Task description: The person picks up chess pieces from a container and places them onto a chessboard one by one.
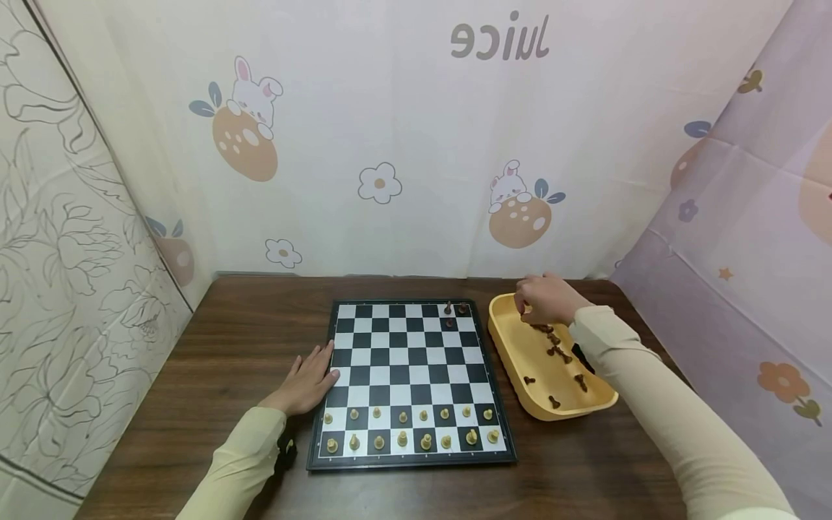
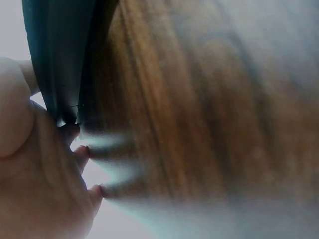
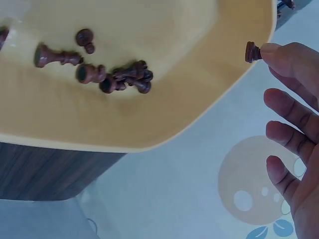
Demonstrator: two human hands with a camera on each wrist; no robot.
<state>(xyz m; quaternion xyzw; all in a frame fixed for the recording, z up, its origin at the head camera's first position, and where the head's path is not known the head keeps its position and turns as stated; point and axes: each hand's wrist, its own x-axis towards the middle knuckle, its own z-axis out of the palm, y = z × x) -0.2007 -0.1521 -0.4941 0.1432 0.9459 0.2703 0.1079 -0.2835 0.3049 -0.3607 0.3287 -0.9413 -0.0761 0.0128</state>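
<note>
Resting flat on the dark wooden table (image 1: pixel 195 375), the left hand (image 1: pixel 305 383) lies at the left edge of the black-and-white chessboard (image 1: pixel 409 375), fingers straight and spread, their tips just touching the board's black frame; it holds nothing. The left wrist view is too blurred to add more than the frame edge against the fingertips. If this hand presses or slides, the board may well shift and the two rows of small pale yellow chess pieces (image 1: pixel 409 426) standing along its near edge could topple.

Further right, three dark brown chess pieces (image 1: pixel 455 310) stand in the board's far right corner, close together, so a careless sleeve or a piece set down among them could knock them over.

Right again, the right hand (image 1: pixel 546 300) hovers over the far end of the yellow plastic tray (image 1: pixel 513 361), where a heap of dark brown pieces (image 3: pixel 114 77) lies on its side. The thumb and forefinger pinch one small dark brown pawn-like piece (image 3: pixel 252 52) by its end, so most of it sticks out beyond the fingertips; the other fingers (image 3: pixel 286 142) are loosely open below it. That hold looks thin: the piece could twist out and drop back into the tray or roll off the table's far edge.
</note>
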